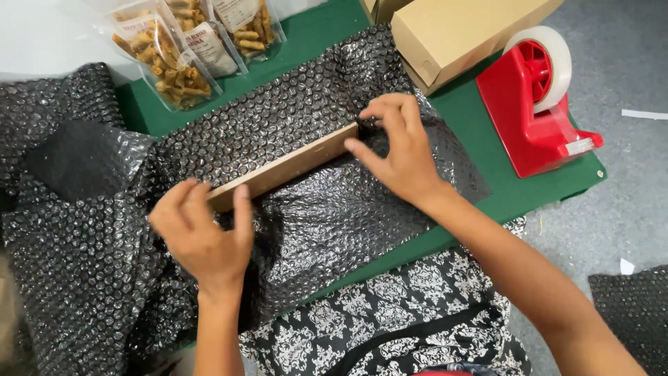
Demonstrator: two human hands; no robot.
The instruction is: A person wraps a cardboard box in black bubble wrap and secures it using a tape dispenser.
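Head view:

- The left hand gripped the near-left end of a flat cardboard box, thumb on one side and fingers curled over the edge, pressing the black bubble wrap against it.
- The right hand pinched the far-right end of the same box, thumb below and fingers over the top corner, with a fold of the wrap caught under the fingertips.
- The cardboard box lay between the two grips, only its long tan edge showing; the rest was sunk in the bubble wrap, which rose behind it and spread out in front of it.
- Beyond the left hand's grip, more of the bubble wrap sheet bunched in loose folds and hung off the table edge.
- Past the box, well away from the left hand, clear pouches of stick snacks lay on the green table.
- Just beyond the right hand's fingers stood a plain brown carton, close to the wrapped end but apart from it.
- Out to the right of that grip sat a red tape dispenser with a white roll, near the table corner.
- Below both wrists, a black-and-white patterned garment covered the person's lap.
- A scrap of bubble wrap lay on the grey floor, well apart from the right forearm.
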